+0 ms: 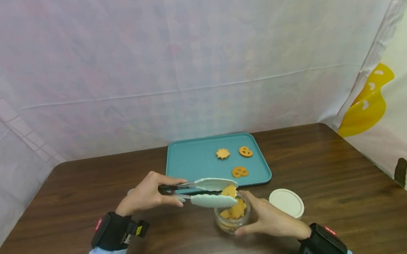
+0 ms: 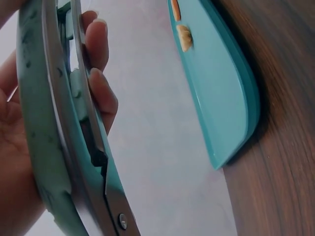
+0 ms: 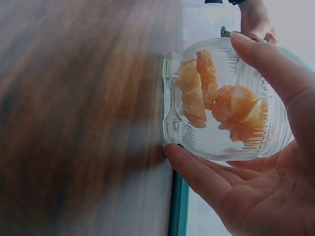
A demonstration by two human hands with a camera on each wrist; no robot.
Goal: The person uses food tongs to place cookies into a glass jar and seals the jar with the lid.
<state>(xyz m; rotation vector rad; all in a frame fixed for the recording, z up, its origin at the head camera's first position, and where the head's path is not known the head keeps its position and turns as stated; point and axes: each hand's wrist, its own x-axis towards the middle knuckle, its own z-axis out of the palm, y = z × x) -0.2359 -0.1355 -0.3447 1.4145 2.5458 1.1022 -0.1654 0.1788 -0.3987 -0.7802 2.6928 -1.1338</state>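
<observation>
My left hand (image 1: 147,193) grips a pair of tongs (image 1: 214,200), their pale green heads pointing right over the glass jar (image 1: 220,225). Between those heads sits a scalloped cookie (image 1: 229,190), just above the jar's mouth. My right hand (image 1: 270,219) holds the jar from its right side, thumb and fingers spread around the wall. Several golden cookies (image 3: 241,110) show through the clear glass in the right wrist view. Close up in the left wrist view, fingers (image 2: 101,96) wrap the metal and green handles.
Behind the hands lies a teal tray (image 1: 192,158) with a flower-shaped cookie (image 1: 223,154) and two pretzel-shaped cookies (image 1: 245,152) on it. A round white lid (image 1: 286,203) rests on the wooden table (image 1: 180,248), right of the jar. Pale cloth (image 1: 176,62) hangs along the table's back edge.
</observation>
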